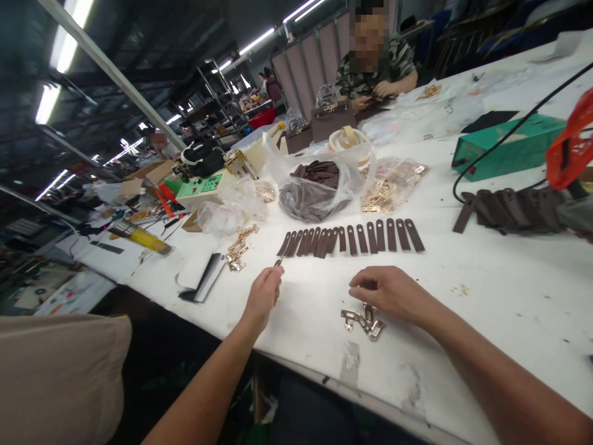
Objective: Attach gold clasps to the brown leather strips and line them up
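My left hand (265,293) is closed around a small piece; only its dark tip with a light edge pokes out above the fingers, so its kind is unclear. Just beyond it runs a row of dark brown strap tabs (352,240), each with a hole near its rounded end. My right hand (386,290) hovers with bent fingers, a gap showing between thumb and forefinger. Below its fingertips lies a small heap of shiny metal buckle-like fittings (364,322) on the white table (315,309).
Beyond the row sits a plastic bag of brown pieces (312,191), with a bag of gold fittings (393,185) beside it. More fittings (238,247) and a black-and-white folded piece (204,278) lie left. A green box (504,148) stands right. A co-worker (375,68) sits opposite.
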`<state>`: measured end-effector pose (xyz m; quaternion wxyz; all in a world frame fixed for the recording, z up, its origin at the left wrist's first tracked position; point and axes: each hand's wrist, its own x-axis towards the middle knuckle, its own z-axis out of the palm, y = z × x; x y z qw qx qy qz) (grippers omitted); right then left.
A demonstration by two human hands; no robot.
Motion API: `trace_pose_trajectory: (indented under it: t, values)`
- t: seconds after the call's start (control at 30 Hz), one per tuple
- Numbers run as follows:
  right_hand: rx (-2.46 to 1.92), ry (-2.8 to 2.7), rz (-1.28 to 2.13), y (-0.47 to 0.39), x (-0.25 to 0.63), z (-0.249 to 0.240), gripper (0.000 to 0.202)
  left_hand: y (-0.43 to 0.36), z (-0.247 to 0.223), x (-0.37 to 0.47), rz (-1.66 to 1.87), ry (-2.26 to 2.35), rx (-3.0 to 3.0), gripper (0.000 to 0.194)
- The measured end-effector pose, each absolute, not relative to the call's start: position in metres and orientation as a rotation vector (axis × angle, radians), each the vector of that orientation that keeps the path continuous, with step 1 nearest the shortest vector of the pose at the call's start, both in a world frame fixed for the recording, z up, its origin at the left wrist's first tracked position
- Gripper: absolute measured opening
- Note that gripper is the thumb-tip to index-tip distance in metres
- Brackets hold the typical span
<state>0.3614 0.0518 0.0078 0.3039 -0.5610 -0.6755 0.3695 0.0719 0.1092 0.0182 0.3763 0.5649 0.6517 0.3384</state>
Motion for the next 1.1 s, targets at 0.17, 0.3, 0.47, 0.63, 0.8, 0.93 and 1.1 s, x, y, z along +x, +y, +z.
trace_pose_trajectory:
  t: [0.17, 0.3, 0.47, 0.63, 0.8, 0.93, 1.1]
  values:
    - [-1.541, -2.117, 0.732, 0.042, 0.344, 0.002, 0.013, 0.057, 0.015, 0.118, 0.835, 1.196, 0.9, 0.031]
    - [-1.562, -2.307, 0.595, 0.037, 0.333, 0.0, 0.003, 0.04, 0.011, 0.141, 0.837, 1.121, 0.84, 0.033]
    - [-1.542, -2.216, 0.638, 0.038, 0.334, -0.002, 0.005, 0.037, -0.001, 0.147, 0.827, 1.126, 0.921, 0.041]
    - [-1.496, -1.874, 0.997, 0.042, 0.34, 0.0, 0.008, 0.039, -0.017, 0.139, 0.837, 1.162, 0.998, 0.048]
    - [-1.386, -1.672, 1.042, 0.05, 0.349, -0.001, 0.013, 0.039, -0.021, 0.133, 0.841, 1.133, 1.003, 0.045]
    - [-1.389, -1.621, 1.03, 0.053, 0.35, -0.003, 0.016, 0.04, -0.021, 0.134, 0.855, 1.114, 0.988, 0.046]
    - [-1.423, -1.594, 1.005, 0.052, 0.347, -0.004, 0.022, 0.038, -0.021, 0.136, 0.896, 1.086, 0.979, 0.039]
